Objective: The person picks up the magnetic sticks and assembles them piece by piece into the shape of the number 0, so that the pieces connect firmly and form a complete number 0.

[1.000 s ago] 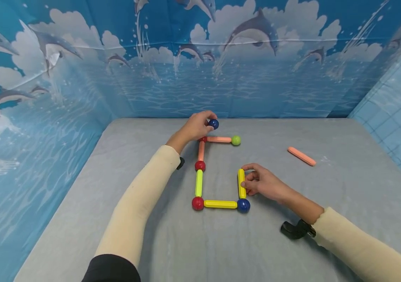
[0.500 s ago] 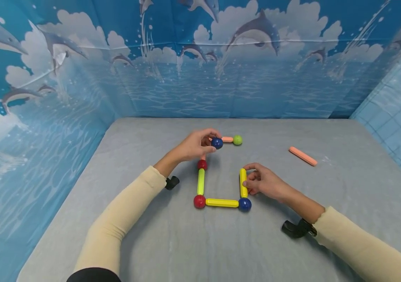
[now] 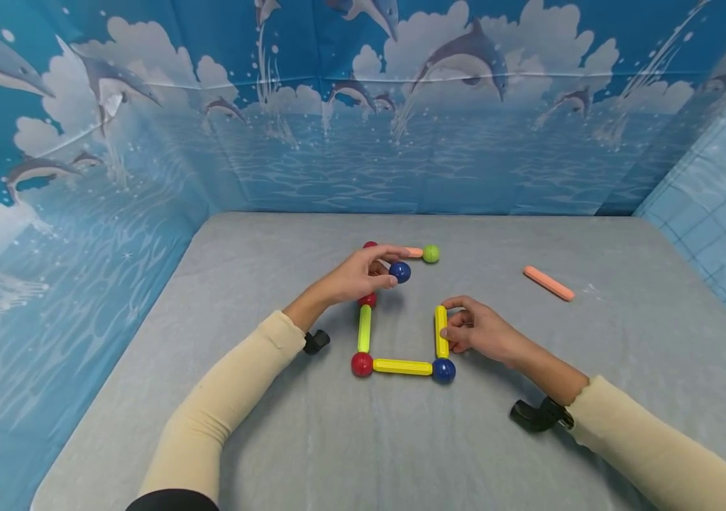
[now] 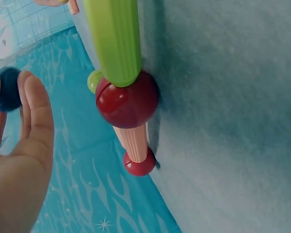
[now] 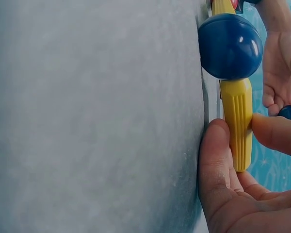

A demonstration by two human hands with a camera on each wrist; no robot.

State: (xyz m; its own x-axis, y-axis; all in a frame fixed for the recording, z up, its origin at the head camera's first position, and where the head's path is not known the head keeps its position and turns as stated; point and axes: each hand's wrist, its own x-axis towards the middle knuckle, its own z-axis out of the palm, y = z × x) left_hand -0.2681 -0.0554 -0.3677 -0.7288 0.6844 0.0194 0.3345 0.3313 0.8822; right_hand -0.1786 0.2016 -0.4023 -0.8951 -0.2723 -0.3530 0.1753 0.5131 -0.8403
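Note:
My left hand (image 3: 363, 275) pinches a blue ball (image 3: 399, 272) between thumb and fingers, held up over the table; the left wrist view shows the same blue ball (image 4: 9, 89) at the fingertips. My right hand (image 3: 480, 332) pinches an upright-lying yellow stick (image 3: 441, 331), whose near end meets a second blue ball (image 3: 443, 370). From that ball a yellow stick (image 3: 403, 367) runs left to a red ball (image 3: 362, 364). A lime stick (image 3: 365, 328) leads away to another red ball (image 3: 367, 299). Beyond it, a peach stick (image 4: 135, 143) and a far red ball (image 4: 139, 164) are partly hidden by my left hand in the head view.
A peach stick (image 3: 412, 252) with a green ball (image 3: 430, 253) on its end extends right at the back. One loose peach stick (image 3: 548, 283) lies on the grey table (image 3: 624, 319) at the right. A dolphin-print cloth (image 3: 311, 163) hangs behind the table's far edge.
My left hand has carried the blue ball from the far corner toward me and slightly right, closer to the yellow stick's far end. My right hand keeps its hold on that stick.

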